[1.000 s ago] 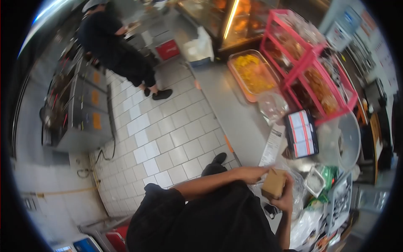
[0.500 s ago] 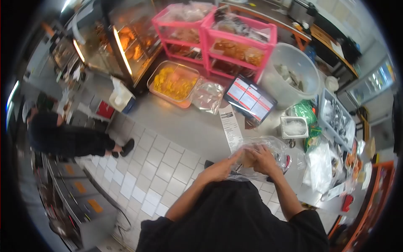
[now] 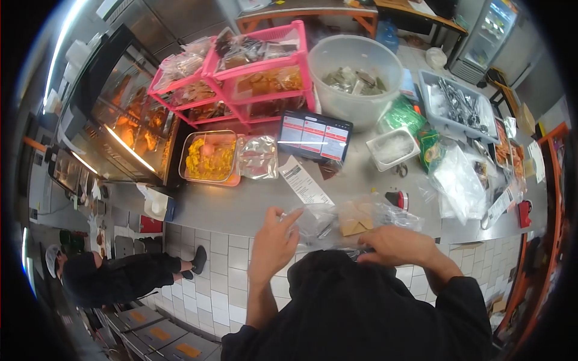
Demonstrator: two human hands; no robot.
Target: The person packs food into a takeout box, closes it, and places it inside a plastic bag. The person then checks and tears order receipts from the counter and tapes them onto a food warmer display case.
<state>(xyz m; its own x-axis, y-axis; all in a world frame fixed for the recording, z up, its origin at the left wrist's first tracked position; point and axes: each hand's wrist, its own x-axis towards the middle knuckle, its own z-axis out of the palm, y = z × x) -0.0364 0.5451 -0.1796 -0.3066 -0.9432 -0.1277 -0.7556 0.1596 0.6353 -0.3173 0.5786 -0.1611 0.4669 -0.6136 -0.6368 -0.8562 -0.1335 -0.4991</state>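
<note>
A clear plastic bag [image 3: 313, 225] lies at the counter's front edge, with a small brown paper packet [image 3: 355, 219] in it or under its film. My left hand [image 3: 274, 243] is raised at the bag's left side, its fingers apart and nothing visible in them. On the right, my right hand [image 3: 400, 245] has its fingers curled at the bag's near edge beside the packet. Just beyond the bag lies a printed receipt [image 3: 306, 185]. A red and black object [image 3: 397, 200], perhaps a stapler, rests behind my right hand.
Behind stand a tablet [image 3: 314, 137], pink racks of packets [image 3: 259, 69], a large translucent bucket [image 3: 355, 57] and a tray of yellow food [image 3: 209, 157]. To the right are a metal container [image 3: 392, 148], a cutlery bin [image 3: 457, 102] and white plastic bags [image 3: 457, 186]. A person [image 3: 120, 274] stands left.
My hands have moved apart from the packet: the left went leftward and opened, the right went to the bag's near right edge. The camera view has turned, leaving the packet more exposed.
</note>
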